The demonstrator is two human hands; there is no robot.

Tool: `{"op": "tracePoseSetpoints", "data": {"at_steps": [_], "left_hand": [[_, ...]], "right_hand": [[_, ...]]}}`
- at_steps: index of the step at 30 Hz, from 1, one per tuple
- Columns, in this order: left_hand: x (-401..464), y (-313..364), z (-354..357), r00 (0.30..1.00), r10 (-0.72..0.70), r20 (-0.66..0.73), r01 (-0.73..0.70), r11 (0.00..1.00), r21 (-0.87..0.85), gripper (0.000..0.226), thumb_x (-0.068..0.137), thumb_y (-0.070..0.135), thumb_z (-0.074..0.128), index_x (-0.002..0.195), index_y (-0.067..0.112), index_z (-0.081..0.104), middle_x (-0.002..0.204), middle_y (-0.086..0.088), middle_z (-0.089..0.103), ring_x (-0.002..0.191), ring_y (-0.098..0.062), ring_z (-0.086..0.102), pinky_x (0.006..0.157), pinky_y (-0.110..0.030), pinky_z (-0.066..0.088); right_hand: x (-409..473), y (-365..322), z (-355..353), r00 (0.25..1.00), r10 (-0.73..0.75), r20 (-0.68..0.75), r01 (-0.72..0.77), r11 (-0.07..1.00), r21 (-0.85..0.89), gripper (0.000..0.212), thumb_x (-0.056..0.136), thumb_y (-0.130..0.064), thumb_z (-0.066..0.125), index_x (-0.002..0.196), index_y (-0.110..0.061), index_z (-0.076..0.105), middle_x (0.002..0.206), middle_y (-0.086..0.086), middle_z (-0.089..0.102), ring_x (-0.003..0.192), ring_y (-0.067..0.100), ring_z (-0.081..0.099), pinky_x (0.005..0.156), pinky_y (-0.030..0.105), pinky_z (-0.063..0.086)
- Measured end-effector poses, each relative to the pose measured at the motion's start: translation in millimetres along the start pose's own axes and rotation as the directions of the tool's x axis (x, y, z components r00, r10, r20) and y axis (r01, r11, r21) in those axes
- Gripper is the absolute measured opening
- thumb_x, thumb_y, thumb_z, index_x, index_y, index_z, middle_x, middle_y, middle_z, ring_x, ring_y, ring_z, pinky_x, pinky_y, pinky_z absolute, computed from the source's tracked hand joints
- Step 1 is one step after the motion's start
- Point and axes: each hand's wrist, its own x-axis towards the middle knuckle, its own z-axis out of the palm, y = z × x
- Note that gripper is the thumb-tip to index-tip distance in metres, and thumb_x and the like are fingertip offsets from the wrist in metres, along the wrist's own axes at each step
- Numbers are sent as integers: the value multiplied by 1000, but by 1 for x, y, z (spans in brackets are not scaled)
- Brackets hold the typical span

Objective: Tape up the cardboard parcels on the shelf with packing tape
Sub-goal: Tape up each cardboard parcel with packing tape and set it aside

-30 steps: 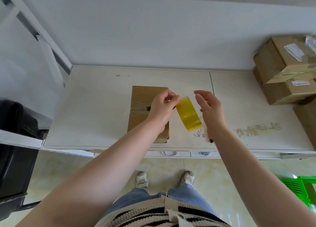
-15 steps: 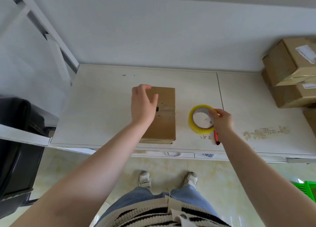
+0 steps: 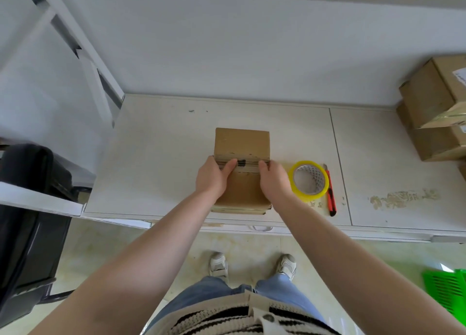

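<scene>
A small brown cardboard parcel lies flat on the white shelf, near its front edge. A band of tape crosses its middle. My left hand grips the parcel's left side, thumb on top by the tape band. My right hand grips the right side in the same way. A yellow roll of packing tape lies flat on the shelf just right of my right hand, apart from it. A red utility knife lies along the roll's right side.
Stacked cardboard boxes fill the shelf's far right. A white shelf upright slants at the left. A black case stands at the lower left and a green crate on the floor at the right.
My right hand let go of the tape roll, which now lies flat on the shelf. Both hands moved onto the parcel and now hold its two sides.
</scene>
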Motion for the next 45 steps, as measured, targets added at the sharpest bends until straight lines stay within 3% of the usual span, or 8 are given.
{"op": "tracePoseSetpoints", "data": {"at_steps": [4,10,14,17,20,26,41,45], "left_hand": [[5,-9,-2,998,51,39,-47,993,-104,47,98,50,51,126,13,54,122,-4,63,112,-26,59,87,-33,45],[17,-29,-3,940,-78,333,193,925,-326,76,95,69,29,157,26,20,161,2,26,148,-25,27,120,-49,24],[22,-20,-10,964,-62,260,14,983,183,74,102,58,19,158,15,-3,165,-9,-10,153,-27,-7,122,-53,0],[11,1,-8,972,234,-16,-190,824,534,75,105,46,22,153,5,-18,159,-15,-29,149,-28,-21,116,-52,-15],[9,20,13,869,492,53,-403,640,654,75,105,46,21,152,4,-19,159,-16,-29,149,-29,-23,116,-49,-17],[17,19,31,850,511,131,-431,530,731,69,105,43,15,154,8,-19,160,-10,-28,148,-26,-26,122,-49,-10],[16,20,19,812,544,214,-533,540,651,75,105,45,26,155,7,-15,161,-13,-25,149,-28,-22,121,-47,-12],[6,-2,6,917,396,-52,-342,845,412,74,105,44,28,155,4,-10,163,-15,-18,151,-27,-14,120,-38,-9]], "right_hand": [[10,2,4,994,87,62,-91,994,56,49,106,-39,30,121,-1,55,113,17,62,105,35,58,92,42,48],[9,11,8,997,42,61,-50,989,138,48,105,-44,30,117,-6,57,96,6,59,92,26,57,78,34,44],[8,11,7,997,39,60,-47,991,129,48,105,-44,30,113,-5,58,95,8,60,88,27,57,73,33,44],[10,12,8,999,12,45,-16,996,87,47,106,-41,30,112,-5,58,94,9,60,86,26,56,71,31,40],[11,13,8,999,-28,16,28,999,40,46,106,-37,31,109,-1,60,92,11,59,85,27,55,70,31,37],[14,14,10,998,-64,-5,64,998,20,45,107,-32,32,109,0,63,100,18,66,92,33,60,75,35,43],[7,7,3,999,-28,24,27,999,34,46,106,-34,33,108,1,63,96,16,63,88,28,57,75,34,41],[4,10,0,1000,-5,24,3,996,87,46,106,-37,32,109,-2,63,94,11,61,88,27,56,76,33,43]]}}
